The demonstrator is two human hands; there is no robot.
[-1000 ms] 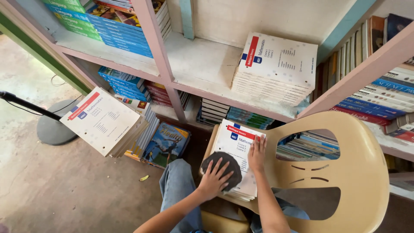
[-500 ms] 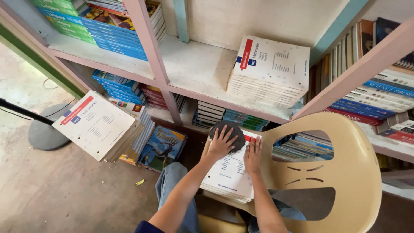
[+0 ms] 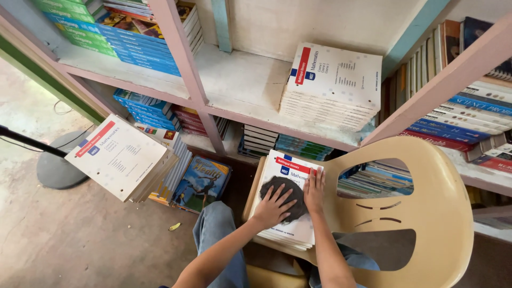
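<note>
A stack of white softcover books (image 3: 288,218) lies on the seat of a tan plastic chair (image 3: 426,213). My left hand (image 3: 272,205) presses a dark grey cloth (image 3: 285,194) flat onto the top book's cover. My right hand (image 3: 314,189) rests palm down on the right side of the same cover, fingers pointing to the shelf, and steadies the stack. Both forearms reach up from the bottom of the view over my jeans-clad knees.
A pink wooden bookshelf (image 3: 186,69) stands ahead with another white book stack (image 3: 333,85) on its middle shelf and blue books (image 3: 138,37) at upper left. A further white stack (image 3: 120,157) and a colourful book (image 3: 202,181) sit at left. A fan base (image 3: 58,168) stands on the concrete floor.
My left hand slid the cloth up to the top of the cover and back down to its middle. My right hand stayed on the book's right side.
</note>
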